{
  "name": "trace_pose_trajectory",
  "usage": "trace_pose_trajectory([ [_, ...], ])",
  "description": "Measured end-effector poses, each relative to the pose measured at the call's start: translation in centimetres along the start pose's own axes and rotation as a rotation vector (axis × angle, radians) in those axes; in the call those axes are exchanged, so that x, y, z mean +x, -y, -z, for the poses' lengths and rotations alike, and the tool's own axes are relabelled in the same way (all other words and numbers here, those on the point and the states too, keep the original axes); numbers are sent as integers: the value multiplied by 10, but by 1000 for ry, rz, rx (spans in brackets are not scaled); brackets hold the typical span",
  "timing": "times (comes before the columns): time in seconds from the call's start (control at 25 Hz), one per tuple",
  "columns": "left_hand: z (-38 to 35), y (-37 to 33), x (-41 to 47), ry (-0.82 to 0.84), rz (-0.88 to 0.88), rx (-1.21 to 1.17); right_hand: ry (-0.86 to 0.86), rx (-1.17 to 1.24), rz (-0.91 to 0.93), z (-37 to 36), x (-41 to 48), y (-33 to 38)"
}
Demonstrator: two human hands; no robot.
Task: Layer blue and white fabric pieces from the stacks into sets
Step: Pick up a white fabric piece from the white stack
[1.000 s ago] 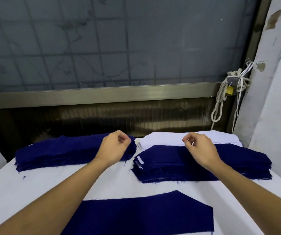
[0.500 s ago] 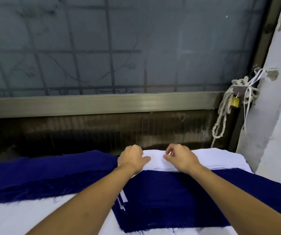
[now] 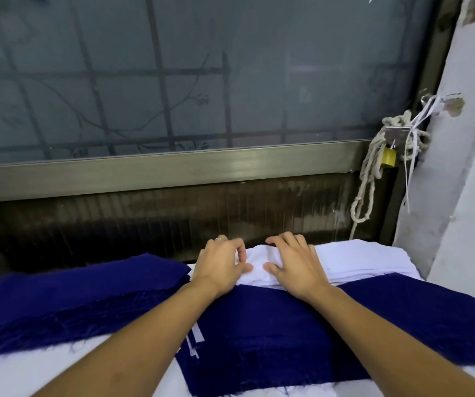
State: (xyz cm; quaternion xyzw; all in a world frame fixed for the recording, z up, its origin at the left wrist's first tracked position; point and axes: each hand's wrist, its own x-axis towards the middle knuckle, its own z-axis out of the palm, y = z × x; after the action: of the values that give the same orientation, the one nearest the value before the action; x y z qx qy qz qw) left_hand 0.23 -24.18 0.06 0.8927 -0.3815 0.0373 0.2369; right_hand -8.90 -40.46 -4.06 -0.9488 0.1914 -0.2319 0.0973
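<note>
My left hand and right hand sit side by side on the far fabric stack. The near fabric stack lies before it, under my forearms, and the left fabric stack beside both, all on the table

Single head-worn wide-angle view; faces forward and down, close over table, window just beyond
</note>
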Motion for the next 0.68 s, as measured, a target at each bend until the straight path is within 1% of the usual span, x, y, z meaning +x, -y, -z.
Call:
trace_pose_trajectory([
  [0.08, 1, -2, -1, 42, -40, -82, 2, 25, -2, 0, -1, 0],
  [0.16, 3, -7, 0, 91, -39, -252, 0, 92, -30, 0, -1, -1],
  [0.24, 4, -13, 0, 82, -7, -398, -14, 154, -39, 2, -2, -1],
  [0.36, 7, -23, 2, 49, 70, -587, -91, 168, -20, 7, -3, 0],
  [0.48, 16, -29, 0, 58, 142, -628, -104, 145, -55, 19, -4, -4],
  [0.6, 42, -28, -4, 45, 106, -632, -90, 142, -96, 43, -5, -11],
  [0.68, 66, -25, -10, 27, 74, -599, -92, 198, -132, 64, -7, -15],
])
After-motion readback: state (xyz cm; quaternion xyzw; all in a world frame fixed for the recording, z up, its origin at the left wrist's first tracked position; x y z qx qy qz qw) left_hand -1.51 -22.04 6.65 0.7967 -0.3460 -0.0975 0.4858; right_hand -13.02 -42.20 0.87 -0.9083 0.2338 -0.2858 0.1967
